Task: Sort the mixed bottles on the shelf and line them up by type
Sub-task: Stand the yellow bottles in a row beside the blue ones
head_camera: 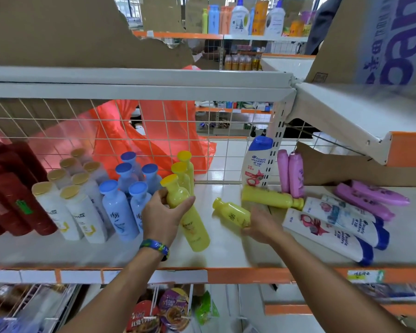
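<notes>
On the white shelf [226,248], my left hand [163,217] grips an upright yellow bottle [192,227] by its neck, in front of two more standing yellow bottles [181,171]. My right hand [262,227] holds a lying yellow bottle [231,211] at its base. Another yellow bottle [269,197] lies behind it. To the left stand rows of blue bottles [120,210], white gold-capped bottles [82,212] and dark red bottles [15,198]. At the right lie white shampoo bottles with blue caps [332,234] and purple bottles [370,198].
One white shampoo bottle [256,162] and two purple bottles [291,174] stand at the back by the upright post. A wire grid [82,121] backs the shelf, with an orange plastic bag [159,138] behind it. A cardboard box [382,39] sits on the upper shelf.
</notes>
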Tool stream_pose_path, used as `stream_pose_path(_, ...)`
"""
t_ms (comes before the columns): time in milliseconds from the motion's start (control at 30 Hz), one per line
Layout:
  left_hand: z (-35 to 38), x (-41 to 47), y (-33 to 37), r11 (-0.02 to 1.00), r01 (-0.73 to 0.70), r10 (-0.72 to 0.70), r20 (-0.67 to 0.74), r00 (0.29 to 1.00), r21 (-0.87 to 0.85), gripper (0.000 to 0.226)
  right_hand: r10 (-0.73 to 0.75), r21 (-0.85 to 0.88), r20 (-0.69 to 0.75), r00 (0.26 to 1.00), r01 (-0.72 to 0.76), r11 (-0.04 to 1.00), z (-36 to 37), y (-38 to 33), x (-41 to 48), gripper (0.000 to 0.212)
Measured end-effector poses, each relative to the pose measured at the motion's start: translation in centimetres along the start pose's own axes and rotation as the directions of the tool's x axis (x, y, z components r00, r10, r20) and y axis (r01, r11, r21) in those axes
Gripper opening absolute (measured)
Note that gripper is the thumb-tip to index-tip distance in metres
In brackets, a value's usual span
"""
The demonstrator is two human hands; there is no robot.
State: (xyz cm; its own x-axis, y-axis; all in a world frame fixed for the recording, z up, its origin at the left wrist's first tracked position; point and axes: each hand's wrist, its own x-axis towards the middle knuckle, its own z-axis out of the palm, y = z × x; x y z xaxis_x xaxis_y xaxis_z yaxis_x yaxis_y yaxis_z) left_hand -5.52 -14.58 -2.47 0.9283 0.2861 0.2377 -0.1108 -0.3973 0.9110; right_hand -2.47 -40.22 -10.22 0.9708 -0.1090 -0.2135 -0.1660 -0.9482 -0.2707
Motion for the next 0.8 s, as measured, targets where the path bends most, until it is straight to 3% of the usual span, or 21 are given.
stream_pose_path(133,-0.1,0.1,0.2,0.999,-0.038,0.037,0.018,0.999,0.027,0.043,0.021,-0.047,-0.054,0.998,-0.023,0.999,0.2,-0.4,-0.3,0.07)
stream_pose_path(300,-0.1,0.0,0.2,0.997,-0.064,0.063,0.02,0.998,0.039,0.035,0.031,0.038,-0.058,0.998,-0.029,0.999,-0.3,-0.3,-0.5,0.061)
stream_pose_path(667,0.3,-0.4,0.8,0.991,-0.094,0.093,0.012,0.996,0.091,0.031,0.038,0.376,-0.126,0.991,0.012,0.927,0.2,-0.2,-1.2,0.053)
stream_pose_path(800,0.5,-0.7,0.9,0.99,-0.104,0.104,0.005,0.995,0.09,0.033,-0.023,0.474,-0.165,0.986,0.1,0.875,0.5,0.2,-0.9,0.05)
